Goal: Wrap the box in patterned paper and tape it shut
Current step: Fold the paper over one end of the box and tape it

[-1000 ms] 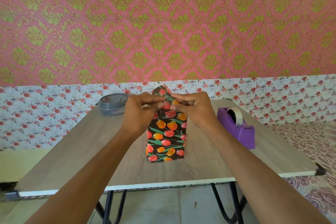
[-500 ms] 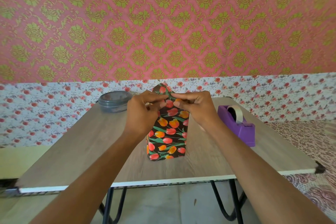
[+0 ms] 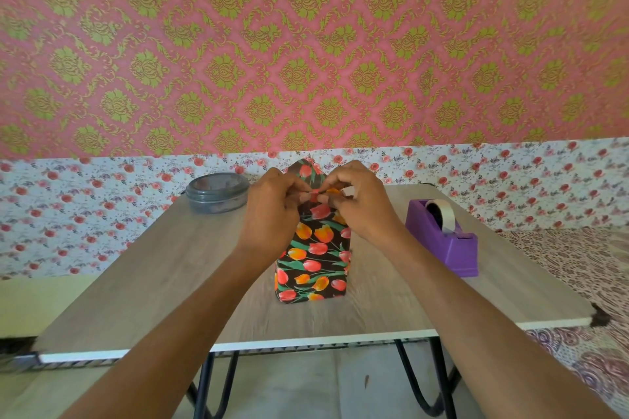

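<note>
Two bare forearms reach in from the near edge over the wood-grain table [image 3: 163, 282]. The box [image 3: 311, 269] stands upright on the table near its middle, a little back from the front edge, and its visible sides are covered in dark paper [image 3: 320, 236] printed with red and orange tulips.

At the top of the box the two hands meet. The left hand [image 3: 272, 211] is on the box's left side and the right hand [image 3: 362, 206] on its right. Both have their fingers curled, and their fingertips pinch the folded paper between them at the top front edge. Just behind the hands a pointed flap [image 3: 304, 168] of the same paper stands up above the box.

To the right of the box, apart from it, sits a purple tape dispenser [image 3: 449, 245] holding a pale roll of tape [image 3: 442, 214]. To the left of the box and farther back is a round grey container [image 3: 218, 192] with its lid on. Beyond the box is a wall [image 3: 306, 44] with a floral band below pink and green damask.
</note>
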The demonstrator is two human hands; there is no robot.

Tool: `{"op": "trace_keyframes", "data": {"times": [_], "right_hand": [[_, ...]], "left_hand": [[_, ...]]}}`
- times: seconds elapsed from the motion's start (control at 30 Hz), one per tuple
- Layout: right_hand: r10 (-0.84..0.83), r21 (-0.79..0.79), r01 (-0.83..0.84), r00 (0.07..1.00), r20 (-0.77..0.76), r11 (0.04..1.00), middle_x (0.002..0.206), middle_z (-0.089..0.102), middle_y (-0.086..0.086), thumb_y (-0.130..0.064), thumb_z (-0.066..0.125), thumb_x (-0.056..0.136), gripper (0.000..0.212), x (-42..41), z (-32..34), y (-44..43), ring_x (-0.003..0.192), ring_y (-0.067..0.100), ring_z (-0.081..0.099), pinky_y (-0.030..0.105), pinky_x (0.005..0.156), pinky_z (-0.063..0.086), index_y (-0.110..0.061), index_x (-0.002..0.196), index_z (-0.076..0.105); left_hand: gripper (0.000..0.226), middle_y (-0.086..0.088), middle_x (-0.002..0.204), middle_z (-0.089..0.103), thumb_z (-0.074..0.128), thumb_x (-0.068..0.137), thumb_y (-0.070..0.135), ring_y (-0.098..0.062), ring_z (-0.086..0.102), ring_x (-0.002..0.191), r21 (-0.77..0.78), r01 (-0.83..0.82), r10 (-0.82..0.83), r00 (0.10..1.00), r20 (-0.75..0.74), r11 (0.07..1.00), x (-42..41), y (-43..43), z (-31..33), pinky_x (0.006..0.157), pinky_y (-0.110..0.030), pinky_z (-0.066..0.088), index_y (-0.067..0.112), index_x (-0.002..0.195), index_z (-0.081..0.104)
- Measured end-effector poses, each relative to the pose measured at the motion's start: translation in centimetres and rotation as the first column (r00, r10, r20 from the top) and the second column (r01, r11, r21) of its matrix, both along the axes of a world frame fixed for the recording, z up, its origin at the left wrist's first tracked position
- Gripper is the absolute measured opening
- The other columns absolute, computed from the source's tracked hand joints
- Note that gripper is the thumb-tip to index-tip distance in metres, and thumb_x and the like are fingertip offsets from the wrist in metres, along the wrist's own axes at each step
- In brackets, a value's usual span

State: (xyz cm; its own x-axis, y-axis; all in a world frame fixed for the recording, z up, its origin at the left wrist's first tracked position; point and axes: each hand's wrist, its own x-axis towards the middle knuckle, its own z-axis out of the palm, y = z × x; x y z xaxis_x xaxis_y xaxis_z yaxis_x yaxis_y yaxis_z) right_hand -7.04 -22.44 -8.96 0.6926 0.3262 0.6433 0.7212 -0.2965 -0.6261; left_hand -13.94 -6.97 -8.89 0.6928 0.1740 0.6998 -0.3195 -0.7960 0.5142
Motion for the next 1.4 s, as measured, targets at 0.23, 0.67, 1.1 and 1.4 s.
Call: {"op": "trace_keyframes", "data": {"times": [0.23,0.67,1.1,1.4], "right_hand": [[0.041,0.021,-0.040,0.999,-0.016,0.999,0.077,0.071,-0.003,-0.009,0.076,0.088,0.018,0.3,-0.4,0.0,0.078,0.015,0.069,0.038,0.075,0.054,-0.025,0.083,0.070],[-0.134,-0.088,0.135,0.991,0.013,0.987,0.066,0.070,-0.010,-0.020,0.082,0.085,0.002,1.7,0.0,0.6,0.060,0.000,0.064,0.005,0.056,0.040,-0.018,0.084,0.082],[-0.170,0.061,0.186,0.963,-0.207,0.981,0.076,0.069,-0.005,-0.004,0.082,0.080,0.018,1.6,-0.9,1.0,0.068,0.002,0.061,0.015,0.063,0.044,-0.018,0.070,0.074],[-0.190,0.168,0.263,0.915,-0.356,0.950,0.082,0.069,0.004,-0.003,0.080,0.077,0.016,2.4,-1.3,0.8,0.078,0.016,0.067,0.022,0.059,0.052,-0.013,0.079,0.067]], "left_hand": [[0.016,-0.008,0.104,0.054,0.059,0.097,0.002,-0.018,0.055,0.095,-0.029,0.035,-0.040,0.984,-0.171,0.999,0.7,0.5,0.8,0.078,-0.034,0.052,0.010,0.086,0.067],[0.022,0.012,0.058,0.065,0.074,0.090,0.017,0.003,0.060,0.049,-0.087,-0.124,0.095,0.955,-0.282,0.988,2.7,1.1,1.3,0.050,-0.019,0.041,0.008,0.071,0.077],[0.014,0.000,0.082,0.069,0.074,0.087,0.006,-0.013,0.066,0.076,-0.013,-0.107,0.103,0.977,-0.185,0.994,2.8,1.0,0.7,0.067,-0.031,0.059,0.014,0.077,0.070],[0.016,0.009,0.082,0.057,0.065,0.095,0.015,-0.023,0.059,0.084,0.414,-0.062,0.036,0.997,0.070,0.908,1.9,1.0,-1.5,0.081,-0.042,0.030,0.024,0.099,0.078]]}}
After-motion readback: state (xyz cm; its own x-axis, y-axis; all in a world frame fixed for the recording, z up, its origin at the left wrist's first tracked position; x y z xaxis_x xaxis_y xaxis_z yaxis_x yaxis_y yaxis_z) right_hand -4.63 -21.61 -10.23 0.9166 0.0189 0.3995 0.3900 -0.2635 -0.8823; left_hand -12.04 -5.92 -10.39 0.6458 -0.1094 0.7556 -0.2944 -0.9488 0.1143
